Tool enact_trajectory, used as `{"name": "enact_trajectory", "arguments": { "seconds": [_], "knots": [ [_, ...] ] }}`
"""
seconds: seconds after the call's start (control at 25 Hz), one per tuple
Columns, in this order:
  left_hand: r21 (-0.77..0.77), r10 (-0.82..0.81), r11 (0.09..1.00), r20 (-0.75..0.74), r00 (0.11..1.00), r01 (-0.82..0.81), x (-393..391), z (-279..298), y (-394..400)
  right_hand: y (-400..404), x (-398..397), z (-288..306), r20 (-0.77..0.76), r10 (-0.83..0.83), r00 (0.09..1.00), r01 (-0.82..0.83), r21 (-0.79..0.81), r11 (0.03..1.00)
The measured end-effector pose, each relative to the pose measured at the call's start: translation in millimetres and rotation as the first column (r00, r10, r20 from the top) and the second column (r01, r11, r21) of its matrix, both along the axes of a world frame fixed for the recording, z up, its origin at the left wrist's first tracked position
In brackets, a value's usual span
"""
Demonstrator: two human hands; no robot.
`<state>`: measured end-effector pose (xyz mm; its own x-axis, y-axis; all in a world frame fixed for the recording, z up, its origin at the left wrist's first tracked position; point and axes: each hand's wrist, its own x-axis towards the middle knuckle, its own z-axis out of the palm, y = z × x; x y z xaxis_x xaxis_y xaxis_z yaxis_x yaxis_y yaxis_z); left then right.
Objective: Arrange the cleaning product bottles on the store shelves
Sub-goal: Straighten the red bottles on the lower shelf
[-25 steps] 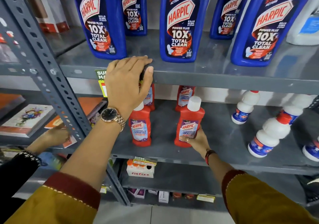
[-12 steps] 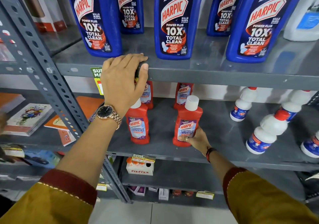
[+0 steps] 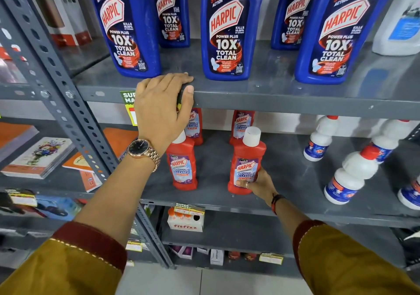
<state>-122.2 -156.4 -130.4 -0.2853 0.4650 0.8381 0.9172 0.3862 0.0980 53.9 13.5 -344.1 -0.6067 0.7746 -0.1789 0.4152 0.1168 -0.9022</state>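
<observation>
Nearest are two mustard sleeves with maroon cuffs, one arm reaching up on the left, the other in from the lower right. The right hand (image 3: 258, 184) is wrapped round the lower body of a red Harpic Bathroom Cleaner bottle (image 3: 246, 161) — fingers curled over its label, a ring showing, a red-and-black thread at the wrist. That bottle stands upright near the front edge of the grey middle shelf (image 3: 284, 181), its white cap uppermost. Just to its left, apart from it, stands a second red bathroom cleaner (image 3: 183, 168), partly behind the left wrist, which wears a rose-gold watch (image 3: 142, 150). The left hand (image 3: 162, 108) grips the front lip of the upper shelf (image 3: 284, 100), fingers laid flat on top and close together, thumb pressed against the face of the edge; it holds no bottle. It partly covers a green and yellow price tag (image 3: 128, 105). Farther back on the middle shelf two more red Harpic bottles (image 3: 242, 125) stand against the rear wall, and to the right white bottles with red caps (image 3: 351, 174) are grouped. On the upper shelf stand five blue Harpic Power Plus bottles (image 3: 229, 33) — three in front, two behind — with a white container (image 3: 400, 21) at far right. Below, a Fitfizz box (image 3: 185, 222) sits on the lower shelf, and books (image 3: 37, 158) lie on the neighbouring rack to the left.
</observation>
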Motion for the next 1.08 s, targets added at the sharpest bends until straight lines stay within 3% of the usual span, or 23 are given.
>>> {"name": "enact_trajectory", "arguments": {
  "seconds": [1.08],
  "knots": [
    [-0.056,-0.005,0.998,0.042,0.999,0.007,7.1,4.2,-5.6,2.6,5.4,0.7,-0.047,0.059,0.997,-0.060,-0.013,0.998]
  ]
}}
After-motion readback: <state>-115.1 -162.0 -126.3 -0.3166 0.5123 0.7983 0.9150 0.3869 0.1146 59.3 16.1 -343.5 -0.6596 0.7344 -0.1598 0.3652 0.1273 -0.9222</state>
